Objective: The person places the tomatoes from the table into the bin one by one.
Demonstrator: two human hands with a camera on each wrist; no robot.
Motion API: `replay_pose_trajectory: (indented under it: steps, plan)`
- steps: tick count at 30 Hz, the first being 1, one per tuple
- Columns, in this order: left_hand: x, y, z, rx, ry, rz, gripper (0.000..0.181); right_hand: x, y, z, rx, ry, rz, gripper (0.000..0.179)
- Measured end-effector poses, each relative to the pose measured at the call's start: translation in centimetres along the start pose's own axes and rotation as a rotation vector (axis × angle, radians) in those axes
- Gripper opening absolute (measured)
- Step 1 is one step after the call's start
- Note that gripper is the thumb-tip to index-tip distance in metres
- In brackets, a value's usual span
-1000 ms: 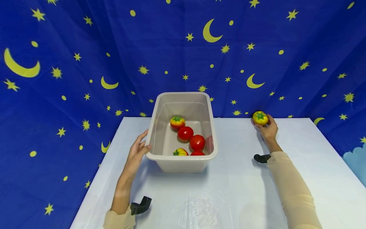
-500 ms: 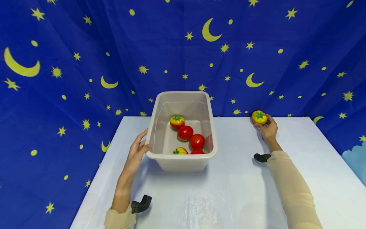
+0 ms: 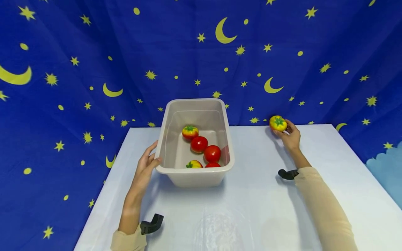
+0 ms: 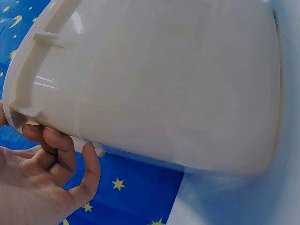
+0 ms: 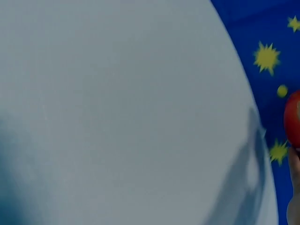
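At the back right of the table, my right hand (image 3: 290,137) holds a yellow-and-red tomato (image 3: 277,123) with a green leafy top. Its red side (image 5: 293,119) and part of a finger show at the edge of the right wrist view. My left hand (image 3: 145,169) grips the left rim of a beige plastic bin (image 3: 194,170), thumb over the rim. The left wrist view has the fingers (image 4: 61,150) curled under that rim. Several tomatoes lie in the bin, some plain red (image 3: 199,144), others yellow on top with green leaves (image 3: 190,132); the front wall partly hides the nearest ones.
A white-covered table (image 3: 251,209) carries the bin near its back edge. Directly behind stands a blue curtain (image 3: 188,45) with yellow moons and stars. Black wrist mounts (image 3: 152,225) stick out from both sleeves.
The right hand has raised the tomato slightly, and its shadow now shows farther from it. The left hand keeps its hold on the bin rim. The head view has shifted slightly.
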State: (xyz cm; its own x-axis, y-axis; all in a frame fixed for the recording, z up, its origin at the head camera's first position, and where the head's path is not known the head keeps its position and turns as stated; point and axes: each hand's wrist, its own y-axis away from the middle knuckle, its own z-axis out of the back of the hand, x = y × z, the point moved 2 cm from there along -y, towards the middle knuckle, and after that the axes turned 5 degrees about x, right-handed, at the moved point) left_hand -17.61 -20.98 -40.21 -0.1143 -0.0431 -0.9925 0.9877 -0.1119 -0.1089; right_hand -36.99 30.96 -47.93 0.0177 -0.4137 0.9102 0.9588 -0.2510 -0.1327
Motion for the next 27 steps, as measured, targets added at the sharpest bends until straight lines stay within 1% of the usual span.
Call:
replay_pose_trajectory:
  steps: [5,10,13,17,19,21,24,26,27]
  plan:
    - [0.0,0.0,0.2,0.001,0.007,0.002,0.055,2.1,0.2,-0.4,0.028,-0.054,0.067,0.072]
    - [0.1,0.0,0.1,0.005,0.006,0.018,0.055,4.0,0.9,-0.7,0.105,-0.050,0.127,0.071]
    - [0.0,0.0,0.1,0.006,0.005,0.021,0.056,5.6,1.5,-1.1,0.154,-0.046,0.173,0.068]
    - [0.0,-0.1,0.1,0.007,0.009,0.013,0.056,8.1,2.5,-2.0,0.220,-0.053,0.255,0.067]
    - [0.0,-0.1,0.1,0.008,0.010,0.011,0.056,9.5,3.1,-2.4,0.259,-0.081,0.295,0.066]
    - [0.0,-0.1,0.2,0.009,0.013,0.006,0.056,11.4,4.1,-2.8,0.294,-0.098,0.329,0.064]
    - [0.0,-0.1,0.1,0.009,0.019,0.000,0.056,13.3,4.7,-3.4,0.341,-0.107,0.375,0.063]
    - [0.1,-0.1,0.1,0.008,0.024,-0.003,0.056,14.6,5.0,-3.9,0.371,-0.090,0.409,0.063]
    - [0.1,-0.1,0.1,0.007,0.026,-0.004,0.056,14.9,5.0,-4.1,0.391,-0.090,0.423,0.063]
